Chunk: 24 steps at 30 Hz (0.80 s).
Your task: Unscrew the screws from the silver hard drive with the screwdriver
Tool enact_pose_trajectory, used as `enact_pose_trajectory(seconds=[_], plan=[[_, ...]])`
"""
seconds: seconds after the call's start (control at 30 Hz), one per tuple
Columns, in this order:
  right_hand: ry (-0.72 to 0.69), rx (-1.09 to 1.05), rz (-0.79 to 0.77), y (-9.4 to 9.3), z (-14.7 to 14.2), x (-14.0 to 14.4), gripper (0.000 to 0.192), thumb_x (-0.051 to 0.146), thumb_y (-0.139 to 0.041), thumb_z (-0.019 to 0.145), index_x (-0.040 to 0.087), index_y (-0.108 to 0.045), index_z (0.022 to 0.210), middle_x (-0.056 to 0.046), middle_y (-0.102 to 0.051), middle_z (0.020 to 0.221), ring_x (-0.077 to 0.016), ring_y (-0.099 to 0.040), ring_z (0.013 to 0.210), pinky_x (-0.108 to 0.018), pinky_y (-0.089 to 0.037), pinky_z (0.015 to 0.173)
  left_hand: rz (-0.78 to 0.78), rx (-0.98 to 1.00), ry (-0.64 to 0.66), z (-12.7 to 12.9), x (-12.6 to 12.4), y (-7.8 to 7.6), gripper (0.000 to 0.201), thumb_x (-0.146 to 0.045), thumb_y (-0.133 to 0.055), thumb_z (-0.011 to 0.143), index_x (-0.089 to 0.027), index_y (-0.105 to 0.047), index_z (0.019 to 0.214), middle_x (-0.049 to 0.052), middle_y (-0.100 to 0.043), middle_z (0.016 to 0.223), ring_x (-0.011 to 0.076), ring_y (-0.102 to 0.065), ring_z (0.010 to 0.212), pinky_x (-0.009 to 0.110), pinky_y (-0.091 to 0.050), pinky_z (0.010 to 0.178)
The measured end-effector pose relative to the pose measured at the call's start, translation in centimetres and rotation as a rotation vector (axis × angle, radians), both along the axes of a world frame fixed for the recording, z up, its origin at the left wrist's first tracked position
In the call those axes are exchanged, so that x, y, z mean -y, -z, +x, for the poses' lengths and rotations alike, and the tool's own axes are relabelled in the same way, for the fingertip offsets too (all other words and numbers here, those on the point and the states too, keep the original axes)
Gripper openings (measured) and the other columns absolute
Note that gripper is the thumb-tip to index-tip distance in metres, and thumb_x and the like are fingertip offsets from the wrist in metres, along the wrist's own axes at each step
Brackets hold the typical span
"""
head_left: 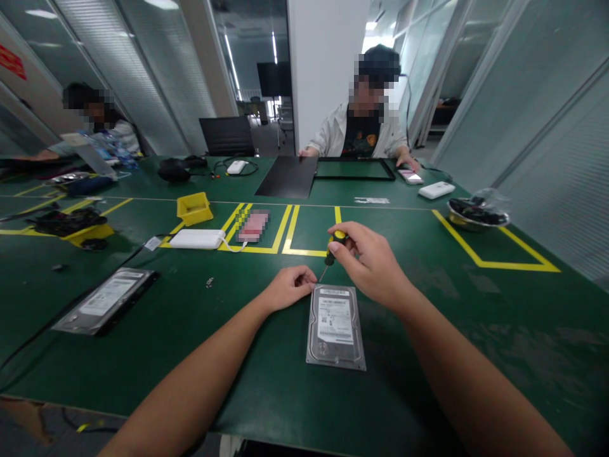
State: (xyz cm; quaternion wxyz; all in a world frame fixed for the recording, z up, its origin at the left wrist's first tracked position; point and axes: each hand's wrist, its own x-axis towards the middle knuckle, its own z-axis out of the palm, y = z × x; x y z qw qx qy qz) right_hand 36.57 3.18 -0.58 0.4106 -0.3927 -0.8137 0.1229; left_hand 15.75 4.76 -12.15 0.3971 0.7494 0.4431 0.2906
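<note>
A hard drive (pixel 336 325) lies flat, label up, on the green table (pixel 476 330) nearest the viewer. The left hand (pixel 288 287), fingers curled together, steadies the drive's far left corner. The right hand (pixel 371 259) pinches the yellow-and-black handle of a screwdriver (pixel 333 249), its thin shaft slanting down to that same corner. Risk, as a judgement: a tilted tip could slip from the screw head and scratch the casing or nick the left fingertips beside it; a freed screw could roll off across the mat. Further out: a second hard drive (pixel 107 309) at left, making two; one white power bank (pixel 197 238); one yellow tray (pixel 193 207); one bowl (pixel 477 214) at right. Two other people sit at the far side.
</note>
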Motion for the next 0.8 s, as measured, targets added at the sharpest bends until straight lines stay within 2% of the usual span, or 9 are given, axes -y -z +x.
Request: enact_pose_trajectory(seconds=[0.43, 0.8], plan=[[-0.012, -0.006, 0.005, 0.43, -0.04, -0.37, 0.020, 0.025, -0.055, 0.092, 0.015, -0.062, 0.108, -0.006, -0.066, 0.093, -0.0152, -0.057, 0.075, -0.029, -0.042, 0.069, -0.024, 0.014, 0.011, 0.06, -0.02, -0.19, 0.020, -0.031, -0.063, 0.084, -0.012, -0.064, 0.089, 0.001, -0.062, 0.076, 0.0128, -0.053, 0.067, 0.023, -0.040, 0.061], [-0.014, -0.024, -0.016, 0.93, -0.20, -0.64, 0.020, 0.026, -0.054, 0.092, 0.015, -0.062, 0.108, -0.006, -0.066, 0.094, -0.0152, -0.057, 0.075, -0.029, -0.043, 0.069, -0.026, 0.031, 0.023, -0.01, -0.10, -0.07, 0.016, -0.027, -0.062, 0.083, -0.013, -0.063, 0.090, 0.001, -0.061, 0.077, 0.0128, -0.053, 0.068, 0.023, -0.041, 0.063]])
